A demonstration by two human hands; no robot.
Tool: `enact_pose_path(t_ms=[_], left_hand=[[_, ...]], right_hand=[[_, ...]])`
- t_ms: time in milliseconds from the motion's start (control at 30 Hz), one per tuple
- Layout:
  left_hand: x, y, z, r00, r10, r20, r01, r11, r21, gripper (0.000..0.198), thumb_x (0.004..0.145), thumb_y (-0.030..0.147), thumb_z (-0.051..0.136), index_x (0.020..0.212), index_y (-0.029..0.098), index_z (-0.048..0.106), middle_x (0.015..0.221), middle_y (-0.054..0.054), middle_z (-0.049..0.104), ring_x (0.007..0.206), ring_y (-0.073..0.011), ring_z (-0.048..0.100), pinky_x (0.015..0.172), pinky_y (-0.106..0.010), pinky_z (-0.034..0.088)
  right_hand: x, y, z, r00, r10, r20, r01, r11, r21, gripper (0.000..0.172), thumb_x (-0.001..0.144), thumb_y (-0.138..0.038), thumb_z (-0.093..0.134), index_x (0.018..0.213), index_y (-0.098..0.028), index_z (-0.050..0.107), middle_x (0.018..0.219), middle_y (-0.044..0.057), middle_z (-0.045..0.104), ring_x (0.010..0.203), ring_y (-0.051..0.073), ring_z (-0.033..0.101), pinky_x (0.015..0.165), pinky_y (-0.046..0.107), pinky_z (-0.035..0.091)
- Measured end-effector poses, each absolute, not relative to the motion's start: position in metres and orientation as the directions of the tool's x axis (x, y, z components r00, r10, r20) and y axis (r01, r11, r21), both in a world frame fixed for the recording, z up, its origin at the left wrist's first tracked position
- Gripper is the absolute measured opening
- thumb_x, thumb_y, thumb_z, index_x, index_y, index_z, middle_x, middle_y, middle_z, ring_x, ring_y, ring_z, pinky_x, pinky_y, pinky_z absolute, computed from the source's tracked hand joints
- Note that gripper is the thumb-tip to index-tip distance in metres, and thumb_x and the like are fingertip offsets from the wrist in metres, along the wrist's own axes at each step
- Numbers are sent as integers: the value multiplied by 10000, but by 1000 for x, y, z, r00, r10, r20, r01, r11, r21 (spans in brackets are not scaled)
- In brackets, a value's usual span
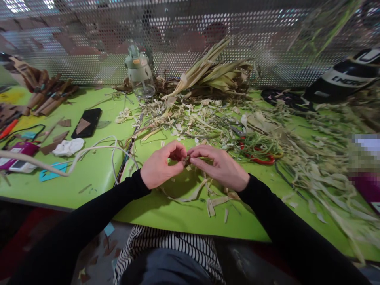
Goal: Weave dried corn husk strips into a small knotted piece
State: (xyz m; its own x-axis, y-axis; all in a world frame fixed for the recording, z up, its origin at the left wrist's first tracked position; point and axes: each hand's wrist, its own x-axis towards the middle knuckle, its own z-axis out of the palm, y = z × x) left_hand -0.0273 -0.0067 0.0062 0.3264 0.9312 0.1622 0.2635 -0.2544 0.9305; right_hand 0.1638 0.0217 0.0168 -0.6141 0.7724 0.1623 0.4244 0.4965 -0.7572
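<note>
Over the green table (190,221) my left hand (164,164) and my right hand (219,164) meet at their fingertips. Both are pinched on one small, brownish bit (186,159), too small and too covered by fingers to name. A long dry husk strip (192,195) lies beneath the hands. Short pale husk pieces (210,208) are scattered in front of my right hand. Just beyond the hands spreads a heap of shredded husk scraps (192,118). Red-handled scissors (263,159) lie to the right, partly under green strands (258,145).
Dry husk leaves (208,75) and a clear bottle (141,75) stand against the perforated metal screen (178,23). Leftward are a black phone (86,122), a white cable (89,148), crumpled tissue (69,146) and brown bundles (44,91). At right are a black bottle (338,81) and loose strips (323,182).
</note>
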Motion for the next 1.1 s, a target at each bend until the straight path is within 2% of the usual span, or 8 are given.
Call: enact_pose_path(t_ms=[67,267,533,633,767,867,967,1100], left_hand=[[-28,-9,6,340,913,224,354,-345,869,112,772,133,555,871,182,540,792,-1,596,731,-109,551,713,-230,438],[-27,-12,3,342,867,362,517,-495,698,147,821,143,527,938,184,606,855,-31,673,748,-118,609,681,-216,461],[-27,-12,-10,428,646,632,654,-704,277,225,855,138,532,1056,198,612,920,-27,719,782,-132,654,719,-253,513],[-28,-13,-12,442,627,641,668,-707,231,273,858,128,527,1112,207,590,963,-27,717,822,-130,659,745,-252,518],[-27,-14,-12,414,661,626,649,-697,306,296,857,126,524,1133,214,582,982,-31,709,827,-124,658,727,-236,516],[-26,-14,-8,345,758,553,549,-641,536,257,850,134,531,1089,193,606,964,-45,699,815,-117,649,697,-214,513],[-27,-12,-3,230,880,416,398,-475,785,189,841,185,561,1019,176,625,930,-45,682,803,-112,635,688,-203,508],[-30,-8,2,120,958,260,276,-283,919,200,816,212,591,1011,166,605,837,-21,627,739,-101,589,649,-195,480]], right_hand=[[162,21,15,-615,779,124,422,458,-782,157,852,-294,538,824,-179,641,939,72,670,860,193,617,808,359,477],[160,18,10,-574,817,-53,414,234,-880,207,838,-339,543,860,-160,643,743,19,630,625,129,535,588,267,427],[162,22,4,-569,813,-124,257,33,-966,249,724,-374,663,862,-172,708,858,20,678,808,166,602,799,323,459],[160,22,3,-546,827,-132,229,-5,-974,224,695,-355,684,823,-173,703,841,20,680,819,166,609,832,341,462],[158,19,2,-554,829,-77,262,86,-961,148,740,-282,622,829,-173,668,870,30,668,804,158,607,825,361,481],[158,16,4,-543,839,23,347,249,-904,93,789,-202,526,802,-171,613,991,61,644,896,174,599,840,387,482],[161,14,8,-556,818,146,464,452,-762,81,806,-165,504,768,-175,574,1221,99,570,1125,229,524,948,482,413],[162,14,12,-664,694,279,493,687,-534,101,806,-138,517,748,-181,587,1340,111,506,1229,275,445,1013,555,323]])
